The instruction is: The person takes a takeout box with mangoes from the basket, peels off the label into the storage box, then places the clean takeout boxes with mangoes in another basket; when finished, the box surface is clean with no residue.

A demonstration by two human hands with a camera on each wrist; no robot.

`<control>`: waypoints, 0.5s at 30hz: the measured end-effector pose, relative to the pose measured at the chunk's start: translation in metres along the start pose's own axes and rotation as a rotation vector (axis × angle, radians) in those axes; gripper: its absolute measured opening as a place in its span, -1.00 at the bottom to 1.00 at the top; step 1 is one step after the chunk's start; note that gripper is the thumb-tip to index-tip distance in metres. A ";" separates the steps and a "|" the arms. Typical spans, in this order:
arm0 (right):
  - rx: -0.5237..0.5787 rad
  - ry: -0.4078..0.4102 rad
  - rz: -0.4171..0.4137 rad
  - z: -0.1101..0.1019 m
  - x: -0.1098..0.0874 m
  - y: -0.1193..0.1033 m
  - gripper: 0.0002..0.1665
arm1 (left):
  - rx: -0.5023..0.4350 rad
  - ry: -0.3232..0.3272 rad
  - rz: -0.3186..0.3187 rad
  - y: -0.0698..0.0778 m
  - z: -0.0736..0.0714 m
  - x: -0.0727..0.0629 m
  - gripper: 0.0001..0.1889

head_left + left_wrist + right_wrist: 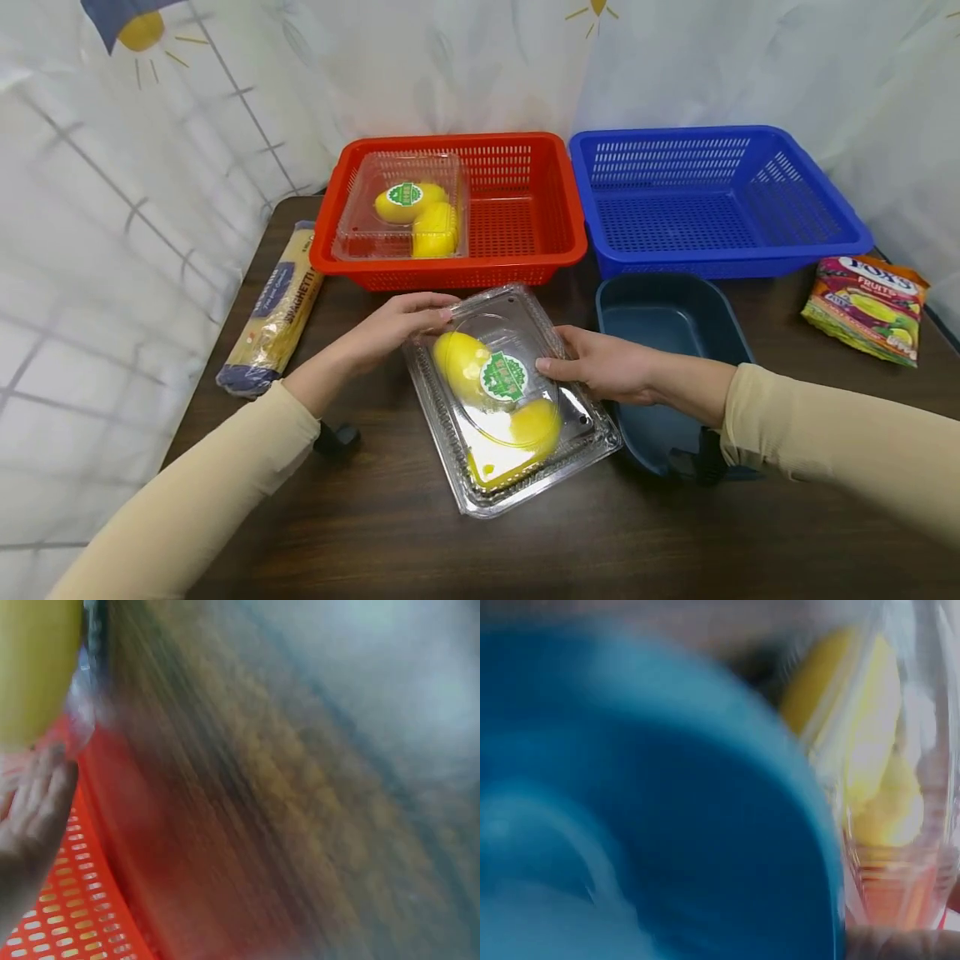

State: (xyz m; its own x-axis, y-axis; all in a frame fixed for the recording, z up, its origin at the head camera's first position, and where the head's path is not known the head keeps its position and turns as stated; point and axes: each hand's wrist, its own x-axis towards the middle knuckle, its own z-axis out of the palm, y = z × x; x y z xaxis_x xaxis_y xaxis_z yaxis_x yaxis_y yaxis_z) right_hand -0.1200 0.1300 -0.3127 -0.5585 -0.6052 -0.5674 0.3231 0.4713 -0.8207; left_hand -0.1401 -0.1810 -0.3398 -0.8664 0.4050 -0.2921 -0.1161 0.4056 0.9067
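Note:
Both hands hold a clear plastic clamshell box (495,433) of yellow fruit that look like mangoes (535,425), with a round green-and-white label (503,377) on it. It is turned at an angle in front of the red basket. At its far left corner the left hand (390,327) grips with the thumb on top; in the left wrist view, that hand's fingers (37,799) stretch below a yellow fruit. The right hand (607,362) pinches the right edge, thumb on the lid. Its fingers beneath are hidden in the head view.
A red basket (487,271) at the back holds a similar box of yellow fruit (408,204). Beside it stands a blue basket (720,254). A dark blue tub (652,308) lies under the right forearm. A spaghetti pack (273,312) is left, a candy bag (870,308) right.

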 end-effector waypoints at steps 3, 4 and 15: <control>-0.054 -0.034 0.005 -0.007 0.006 -0.002 -0.07 | -0.028 -0.075 -0.009 -0.003 -0.001 0.003 -0.44; -0.072 -0.040 0.003 -0.009 0.007 -0.003 -0.06 | -0.031 -0.085 -0.015 -0.004 -0.001 0.003 -0.43; -0.285 0.120 -0.016 -0.009 0.007 -0.012 -0.15 | -0.047 0.111 -0.088 -0.012 0.007 -0.049 -0.41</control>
State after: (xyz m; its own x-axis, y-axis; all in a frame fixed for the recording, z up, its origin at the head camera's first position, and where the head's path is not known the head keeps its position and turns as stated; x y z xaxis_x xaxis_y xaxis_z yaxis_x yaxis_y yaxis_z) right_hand -0.1344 0.1257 -0.3066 -0.6532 -0.5421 -0.5286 0.0958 0.6334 -0.7679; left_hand -0.0929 -0.1998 -0.3387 -0.8999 0.2757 -0.3378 -0.2141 0.3957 0.8931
